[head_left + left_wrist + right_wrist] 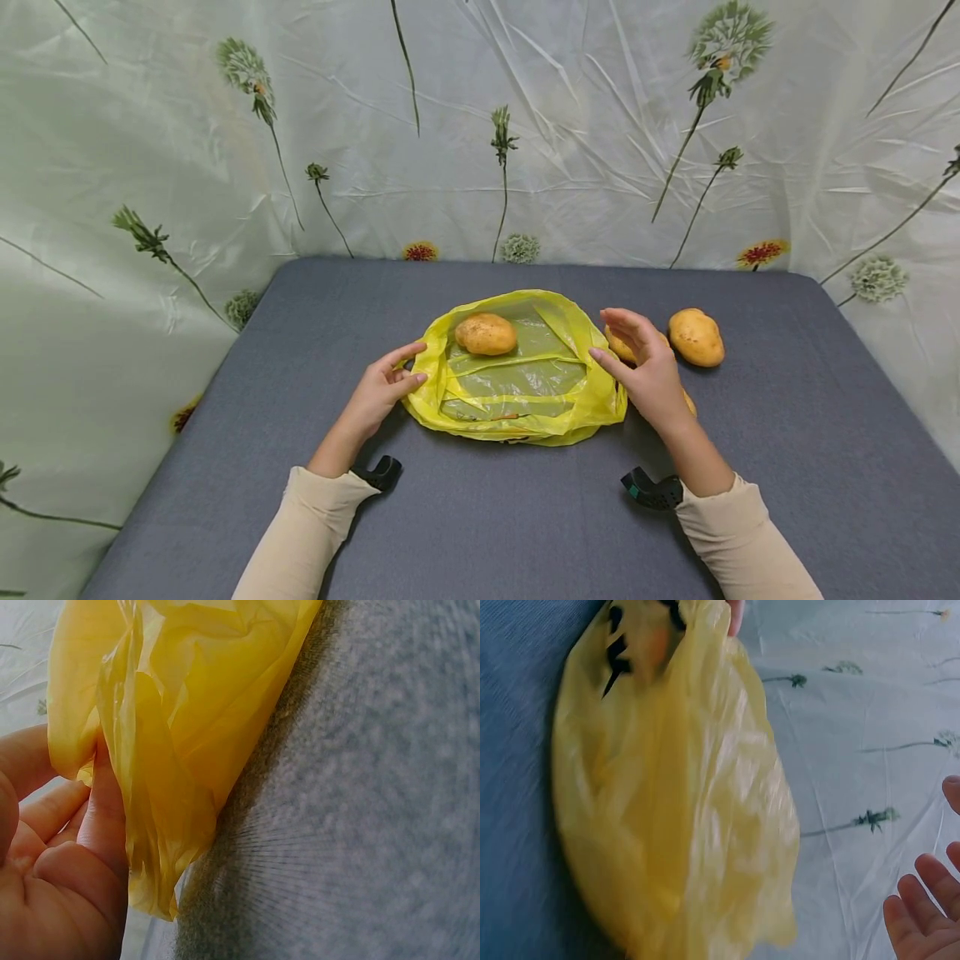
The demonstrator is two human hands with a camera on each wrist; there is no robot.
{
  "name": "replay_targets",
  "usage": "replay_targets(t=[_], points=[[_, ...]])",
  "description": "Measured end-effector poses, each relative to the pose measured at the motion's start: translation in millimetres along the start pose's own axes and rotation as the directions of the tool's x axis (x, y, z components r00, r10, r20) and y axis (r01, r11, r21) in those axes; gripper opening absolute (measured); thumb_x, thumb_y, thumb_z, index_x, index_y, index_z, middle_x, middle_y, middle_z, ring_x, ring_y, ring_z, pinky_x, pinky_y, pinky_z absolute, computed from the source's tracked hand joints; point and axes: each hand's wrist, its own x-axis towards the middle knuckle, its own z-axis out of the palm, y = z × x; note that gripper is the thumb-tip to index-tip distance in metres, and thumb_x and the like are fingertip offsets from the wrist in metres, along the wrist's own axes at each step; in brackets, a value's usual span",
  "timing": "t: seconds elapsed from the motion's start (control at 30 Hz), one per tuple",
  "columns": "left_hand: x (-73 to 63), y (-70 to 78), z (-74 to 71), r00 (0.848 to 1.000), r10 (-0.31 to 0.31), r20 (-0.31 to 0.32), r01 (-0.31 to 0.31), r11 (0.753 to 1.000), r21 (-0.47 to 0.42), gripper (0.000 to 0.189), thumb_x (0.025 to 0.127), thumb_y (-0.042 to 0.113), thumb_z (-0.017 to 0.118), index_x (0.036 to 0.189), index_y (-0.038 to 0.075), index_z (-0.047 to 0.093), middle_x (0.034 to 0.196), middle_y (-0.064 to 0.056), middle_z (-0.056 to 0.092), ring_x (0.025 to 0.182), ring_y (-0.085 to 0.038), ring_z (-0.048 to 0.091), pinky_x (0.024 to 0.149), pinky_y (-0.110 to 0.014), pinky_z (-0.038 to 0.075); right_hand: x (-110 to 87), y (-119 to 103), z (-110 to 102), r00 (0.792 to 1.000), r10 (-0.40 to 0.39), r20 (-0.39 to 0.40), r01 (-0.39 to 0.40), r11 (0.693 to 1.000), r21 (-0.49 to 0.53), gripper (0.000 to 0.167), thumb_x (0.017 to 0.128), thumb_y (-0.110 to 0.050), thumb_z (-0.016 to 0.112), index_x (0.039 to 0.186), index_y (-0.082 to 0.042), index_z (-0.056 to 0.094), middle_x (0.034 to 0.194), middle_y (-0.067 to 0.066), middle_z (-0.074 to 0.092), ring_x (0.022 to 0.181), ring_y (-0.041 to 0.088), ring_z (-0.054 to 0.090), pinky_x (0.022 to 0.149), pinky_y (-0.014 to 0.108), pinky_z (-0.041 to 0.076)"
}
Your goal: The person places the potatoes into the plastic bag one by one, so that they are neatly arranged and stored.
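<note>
Right hand (651, 375), wide and empty, at three o'clock on the yellow bag (592, 408), is nearer the outer potato (696, 337), at that hand's two (axis roughly ten-to-four); left hand (372, 395) pinches the bag.

A glossy, pale, wrinkled sheet (450, 175) printed with green dandelions (731, 46) and 3 red-and-yellow flowers (421, 251) hung behind a flat, blue-grey, fabric-covered counter (510, 517) with rounded far corners.

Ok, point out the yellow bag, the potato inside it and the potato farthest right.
Yellow bag (604, 405), head view: right side wall.
Potato inside (486, 334), head view: middle of its upper surface.
Potato farthest right (697, 337), head view: middle of its visible surface.
</note>
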Motion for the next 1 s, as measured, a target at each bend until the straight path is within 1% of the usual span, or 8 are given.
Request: replay_targets(t=[0.2,0.37,0.53,0.63,0.7,0.83,0.9,1.0], points=[[-0.4,0.9,0.3,1.0,-0.003,-0.002,0.003,1.0,-0.005,0.047,0.084,0.001,0.06,0.128,-0.003,0.044,0.073,-0.003,0.051,0.061,-0.009,0.048,0.053,-0.02,0.042,-13.1,6,-18,0.998,-0.032,-0.048,0.029,0.999,-0.044,0.05,0.074,0.015,0.063,0.121,0.009,0.046,0.118,0.022,0.048,0.112,0.014,0.046,0.093,0.024,0.034],[-0.3,0.7,0.2,1.0,-0.013,-0.007,0.013,1.0,-0.007,0.046,0.084,0.0,0.061,0.128,-0.001,0.046,0.073,-0.005,0.051,0.061,-0.009,0.047,0.052,-0.02,0.041,-23.4,13,-31,0.997,0.0,-0.078,-0.006,0.998,-0.07,0.051,0.074,0.016,0.064,0.121,0.008,0.046,0.119,0.016,0.05,0.111,0.011,0.047,0.089,0.022,0.038],[-0.2,-0.1,0.1,1.0,-0.001,-0.002,0.001,1.0,0.004,0.047,0.084,0.002,0.061,0.128,-0.003,0.044,0.075,-0.003,0.051,0.061,-0.009,0.048,0.053,-0.02,0.041,-32.5,18,-39,0.997,-0.005,-0.076,-0.002,0.995,-0.096,0.054,0.071,0.018,0.064,0.121,0.01,0.046,0.119,0.015,0.05,0.111,0.009,0.047,0.087,0.021,0.039],[-0.5,-0.4,-0.1,1.0,0.001,-0.001,-0.001,1.0,0.002,0.047,0.084,0.002,0.061,0.128,-0.003,0.044,0.079,-0.004,0.052,0.061,-0.009,0.048,0.053,-0.02,0.042,-38.1,22,-42,0.997,-0.01,-0.075,0.001,0.993,-0.116,0.055,0.068,0.022,0.064,0.119,0.013,0.046,0.118,0.017,0.051,0.111,0.009,0.047,0.089,0.02,0.037],[-1.5,3.3,0.6,1.0,-0.008,0.005,0.008,1.0,-0.007,0.047,0.084,0.001,0.06,0.128,-0.004,0.044,0.086,-0.009,0.053,0.062,-0.008,0.049,0.053,-0.019,0.042,-42.5,24,-44,0.997,-0.004,-0.082,-0.006,0.992,-0.124,0.054,0.068,0.023,0.064,0.118,0.013,0.046,0.116,0.014,0.052,0.11,0.008,0.048,0.089,0.019,0.037],[-1.7,4.5,1.0,1.0,-0.028,0.008,0.028,1.0,-0.006,0.047,0.085,0.001,0.06,0.129,-0.003,0.044,0.1,-0.02,0.05,0.063,-0.009,0.049,0.054,-0.02,0.042,-51.1,28,-49,0.994,0.017,-0.104,-0.031,0.991,-0.131,0.053,0.068,0.02,0.065,0.118,0.012,0.047,0.114,0.019,0.051,0.108,0.01,0.049,0.089,0.02,0.037],[-1.5,4.8,1.2,0.999,-0.033,0.004,0.033,0.999,0.004,0.047,0.084,0.001,0.06,0.129,-0.003,0.044,0.099,-0.022,0.05,0.063,-0.009,0.049,0.054,-0.02,0.042,-54.8,30,-53,0.993,0.029,-0.111,-0.046,0.988,-0.147,0.054,0.069,0.019,0.066,0.119,0.01,0.048,0.113,0.021,0.051,0.108,0.012,0.049,0.089,0.02,0.037],[-0.8,1.5,0.3,1.0,-0.027,-0.002,0.027,1.0,0.013,0.047,0.084,0.002,0.061,0.128,-0.002,0.045,0.093,-0.016,0.05,0.062,-0.009,0.049,0.054,-0.02,0.042,-60.0,33,-58,0.993,0.048,-0.112,-0.069,0.98,-0.189,0.054,0.07,0.016,0.067,0.119,0.009,0.048,0.114,0.019,0.051,0.108,0.009,0.049,0.089,0.017,0.035]])
